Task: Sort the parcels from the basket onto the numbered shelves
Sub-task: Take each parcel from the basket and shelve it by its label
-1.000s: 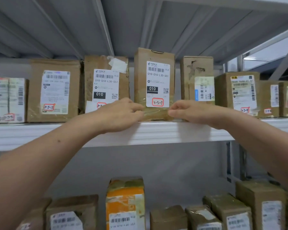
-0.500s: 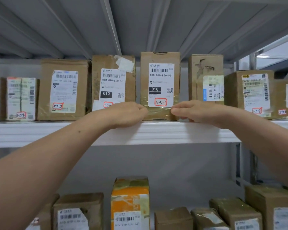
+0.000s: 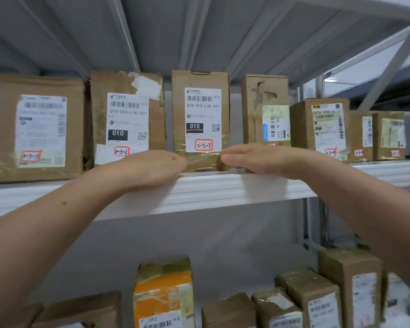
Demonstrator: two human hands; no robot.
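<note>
A tall brown cardboard parcel (image 3: pixel 200 119) marked 3-3-7 stands upright on the upper white shelf (image 3: pixel 223 192), between the parcel marked 3-3-6 (image 3: pixel 128 119) and a torn brown box (image 3: pixel 265 110). My left hand (image 3: pixel 149 166) rests at its lower left corner, fingertips touching the taped front. At the lower right corner my right hand (image 3: pixel 253 159) touches it the same way. Both hands are flat with fingers together, pressed against the box rather than wrapped around it. The basket is out of view.
More labelled parcels line the same shelf: 3-3-5 (image 3: pixel 37 129) at left, 3-3-9 (image 3: pixel 322 129) and smaller boxes at right. The lower shelf holds an orange-taped parcel (image 3: pixel 163 292) and several brown boxes (image 3: pixel 350 285). A grey metal shelf underside hangs overhead.
The parcel 3-3-7 sits slightly deeper and squarer on the shelf. Both hands stay at its lower corners. The view has shifted a little to the left.
</note>
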